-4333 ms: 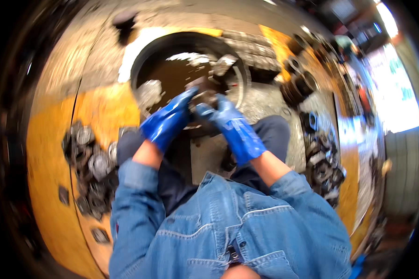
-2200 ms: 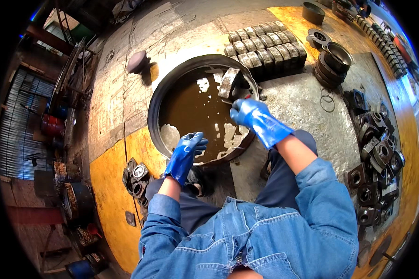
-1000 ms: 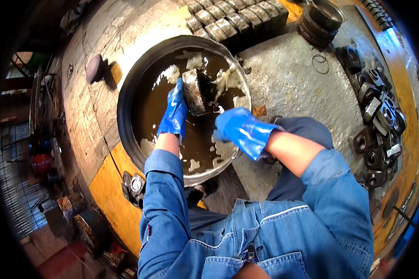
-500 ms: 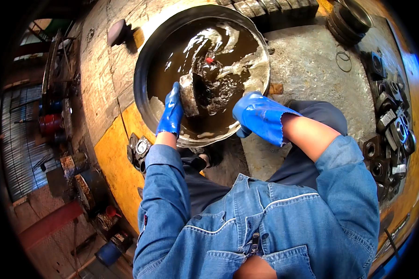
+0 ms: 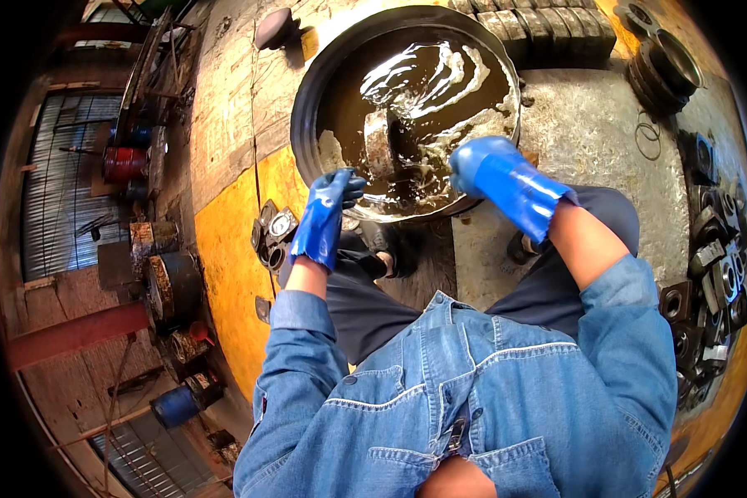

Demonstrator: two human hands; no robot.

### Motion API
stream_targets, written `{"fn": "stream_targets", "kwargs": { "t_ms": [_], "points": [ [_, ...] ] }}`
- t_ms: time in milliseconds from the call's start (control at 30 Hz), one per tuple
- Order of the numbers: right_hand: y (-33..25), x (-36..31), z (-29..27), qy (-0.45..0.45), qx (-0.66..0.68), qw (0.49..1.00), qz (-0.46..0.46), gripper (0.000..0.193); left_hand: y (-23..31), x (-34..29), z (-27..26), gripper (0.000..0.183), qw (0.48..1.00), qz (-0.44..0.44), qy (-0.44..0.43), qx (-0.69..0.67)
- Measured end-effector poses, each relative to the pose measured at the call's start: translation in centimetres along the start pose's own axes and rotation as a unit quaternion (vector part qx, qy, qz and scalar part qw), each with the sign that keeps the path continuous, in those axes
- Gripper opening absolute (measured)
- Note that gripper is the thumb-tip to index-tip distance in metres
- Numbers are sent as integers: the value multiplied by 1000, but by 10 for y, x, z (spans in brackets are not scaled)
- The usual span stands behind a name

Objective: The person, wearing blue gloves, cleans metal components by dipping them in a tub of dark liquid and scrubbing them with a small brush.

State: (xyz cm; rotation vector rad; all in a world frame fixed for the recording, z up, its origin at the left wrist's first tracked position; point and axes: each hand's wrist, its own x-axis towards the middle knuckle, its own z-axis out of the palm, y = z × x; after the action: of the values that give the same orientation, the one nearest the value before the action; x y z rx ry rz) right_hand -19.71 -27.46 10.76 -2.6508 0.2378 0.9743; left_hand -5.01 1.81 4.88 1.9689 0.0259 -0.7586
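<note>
A wide round metal basin [image 5: 305,124] holds brown, foamy liquid. In it, left of the middle, a thick curved metal part [image 5: 378,143] stands partly under the surface. My left hand [image 5: 332,189], in a blue rubber glove, is over the basin's near left rim. Its fingers are apart and loosely bent, with nothing seen in them, and it is clear of the metal part. My right hand [image 5: 479,158], gloved alike, hangs over the near right side of the basin. Its fingers are curled in, and whatever they may hold is hidden.
A row of dark metal blocks [image 5: 548,31] lies behind the basin. Stacked metal rings [image 5: 666,73] and thin wire rings [image 5: 649,141] are at the right, with many machined parts [image 5: 714,249] along that edge. Small round parts [image 5: 275,228] sit left of my knee. A rounded knob [image 5: 275,29] stands far left.
My left hand has come away from the metal part and drawn back to the near rim. My right hand's fingers have curled inward. The red bit in the liquid no longer shows.
</note>
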Motion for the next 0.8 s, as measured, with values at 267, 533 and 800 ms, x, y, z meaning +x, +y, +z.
{"fn": "stream_targets", "kwargs": {
  "t_ms": [267,533,800],
  "points": [
    [70,14,22,193,606,771,-21,38,13,-17,55,66,977,-60,-147,-139],
    [50,21,33,72,629,762,-134,30,18,34,53,37,940,-90,-130,-303],
    [-4,17,3,191,67,969,-142,30,44,44,56,37,928,-188,-149,-285]
  ]
}}
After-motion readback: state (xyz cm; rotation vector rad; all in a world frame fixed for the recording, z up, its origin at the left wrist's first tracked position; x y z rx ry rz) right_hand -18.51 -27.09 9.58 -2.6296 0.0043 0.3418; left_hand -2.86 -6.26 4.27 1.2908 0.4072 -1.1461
